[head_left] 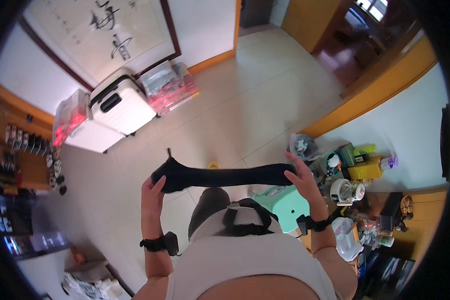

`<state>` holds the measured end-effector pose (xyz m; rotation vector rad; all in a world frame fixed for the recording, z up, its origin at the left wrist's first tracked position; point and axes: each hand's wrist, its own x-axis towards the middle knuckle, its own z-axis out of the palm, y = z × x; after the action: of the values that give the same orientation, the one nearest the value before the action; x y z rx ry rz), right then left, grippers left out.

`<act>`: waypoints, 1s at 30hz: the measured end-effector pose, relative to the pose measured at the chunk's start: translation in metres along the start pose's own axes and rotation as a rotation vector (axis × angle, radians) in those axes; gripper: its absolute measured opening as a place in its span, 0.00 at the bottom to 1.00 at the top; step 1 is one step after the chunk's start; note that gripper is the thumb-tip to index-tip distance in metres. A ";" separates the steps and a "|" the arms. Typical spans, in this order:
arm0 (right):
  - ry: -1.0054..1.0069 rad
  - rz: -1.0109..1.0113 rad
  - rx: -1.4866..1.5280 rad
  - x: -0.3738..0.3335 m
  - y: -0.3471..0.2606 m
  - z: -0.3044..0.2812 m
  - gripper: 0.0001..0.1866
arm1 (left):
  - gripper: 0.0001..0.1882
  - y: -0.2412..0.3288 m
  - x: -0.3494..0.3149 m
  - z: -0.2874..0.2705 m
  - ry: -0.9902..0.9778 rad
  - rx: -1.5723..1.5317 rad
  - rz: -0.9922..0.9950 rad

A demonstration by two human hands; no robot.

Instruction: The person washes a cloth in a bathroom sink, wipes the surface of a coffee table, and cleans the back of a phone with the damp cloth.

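A long, dark band of cloth is stretched nearly level across the front of my body; I cannot tell what kind of garment or wrap it is. Its left end is wider, and a thin loop or tail sticks up from it. My left hand pinches that wider end, thumb on top. At the other end my right hand grips the cloth between thumb and palm, with some fingers pointing up. Both wrists carry black straps with small dark boxes.
A mint-green stool stands close by my right forearm. Beyond it are a lined waste bin, a yellow box and a glass kettle. A white suitcase leans by the far-left wall. A small yellow ring lies on the tiled floor.
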<state>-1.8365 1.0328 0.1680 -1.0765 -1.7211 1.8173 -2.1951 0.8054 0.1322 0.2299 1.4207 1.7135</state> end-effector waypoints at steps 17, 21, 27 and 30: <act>0.337 -0.224 -0.824 0.223 -0.090 -0.091 0.10 | 0.10 0.111 0.359 0.153 -0.483 1.141 0.594; 0.566 -0.002 -0.615 0.319 -0.099 -0.111 0.12 | 0.08 0.095 0.442 0.229 -0.457 0.946 0.357; 0.294 -0.090 -0.267 0.473 -0.122 -0.145 0.14 | 0.12 0.074 0.512 0.414 -0.634 0.399 -0.364; 0.209 -0.336 -0.406 0.534 -0.128 -0.166 0.19 | 0.15 0.070 0.550 0.494 -0.700 0.469 -0.232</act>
<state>-2.0659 1.5591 0.1697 -1.0053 -2.0426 1.1410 -2.2515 1.5459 0.1518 0.8022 1.2202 0.9424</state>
